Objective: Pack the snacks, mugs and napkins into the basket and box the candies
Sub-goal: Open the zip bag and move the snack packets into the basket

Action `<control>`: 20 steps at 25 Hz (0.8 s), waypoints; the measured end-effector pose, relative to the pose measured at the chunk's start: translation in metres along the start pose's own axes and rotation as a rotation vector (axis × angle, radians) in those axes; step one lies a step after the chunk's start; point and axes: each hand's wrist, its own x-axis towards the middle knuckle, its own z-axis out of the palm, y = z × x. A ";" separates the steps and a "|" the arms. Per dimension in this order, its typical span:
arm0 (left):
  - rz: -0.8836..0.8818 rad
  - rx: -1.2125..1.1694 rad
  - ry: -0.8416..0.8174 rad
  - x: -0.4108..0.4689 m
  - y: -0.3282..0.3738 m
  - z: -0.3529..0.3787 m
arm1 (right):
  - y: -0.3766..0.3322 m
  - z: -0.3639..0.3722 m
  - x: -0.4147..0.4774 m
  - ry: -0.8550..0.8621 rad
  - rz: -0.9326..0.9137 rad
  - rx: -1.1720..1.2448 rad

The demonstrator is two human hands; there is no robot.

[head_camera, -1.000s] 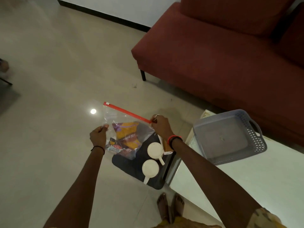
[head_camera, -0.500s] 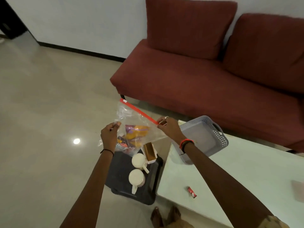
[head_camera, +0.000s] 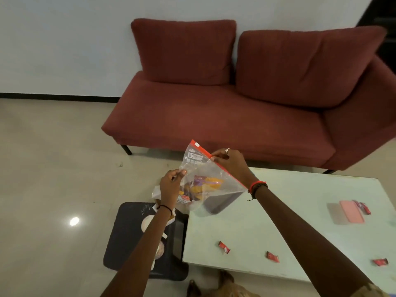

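Clear zip-lock plastic bag w/ red seal strip (head_camera: 211, 179), snack packets inside, hangs btwn both grips. Left grip (head_camera: 170, 187) pinches its side edge; right grip (head_camera: 232, 166) is clamped on the red strip. Vs 0.5 s ago, right grip sits further along the strip. The bag is now in front of the grey plastic basket (head_camera: 225, 201), seen thru it just below right grip, on the pale surface (head_camera: 278, 232). Below left grip: black tray (head_camera: 128, 232) on floor w/ white mugs (head_camera: 146, 224). Red-wrapped candies (head_camera: 224, 247) and pink rectangular box (head_camera: 351, 211) lie well right of both grips.

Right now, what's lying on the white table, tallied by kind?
Red candies: 4, one beside the box
Pink box: 1
Grey basket, seen through the snack bag: 1
Total: 6
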 end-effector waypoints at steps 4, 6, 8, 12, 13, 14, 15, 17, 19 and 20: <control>0.000 0.010 -0.097 -0.019 0.003 0.053 | 0.024 -0.039 -0.010 0.048 0.031 0.011; 0.009 0.001 -0.139 -0.031 0.005 0.073 | 0.036 -0.054 -0.016 0.061 0.037 -0.016; 0.020 0.017 -0.193 -0.041 0.010 0.089 | 0.046 -0.067 -0.023 0.072 0.034 -0.044; 0.079 0.001 -0.259 -0.049 0.025 0.105 | 0.074 -0.084 -0.036 0.037 0.038 -0.116; 0.104 -0.013 -0.264 -0.050 0.028 0.108 | 0.080 -0.087 -0.040 0.024 0.035 -0.141; 0.126 -0.022 -0.272 -0.051 0.032 0.111 | 0.086 -0.089 -0.043 0.018 0.030 -0.158; 0.142 -0.023 -0.282 -0.051 0.037 0.113 | 0.091 -0.091 -0.046 0.017 0.021 -0.171; 0.168 0.018 -0.300 -0.052 0.047 0.119 | 0.100 -0.095 -0.051 0.020 0.006 -0.202; 0.200 0.076 -0.313 -0.052 0.054 0.125 | 0.108 -0.099 -0.054 0.029 -0.001 -0.199; 0.214 0.099 -0.315 -0.053 0.059 0.128 | 0.110 -0.101 -0.055 0.031 -0.003 -0.187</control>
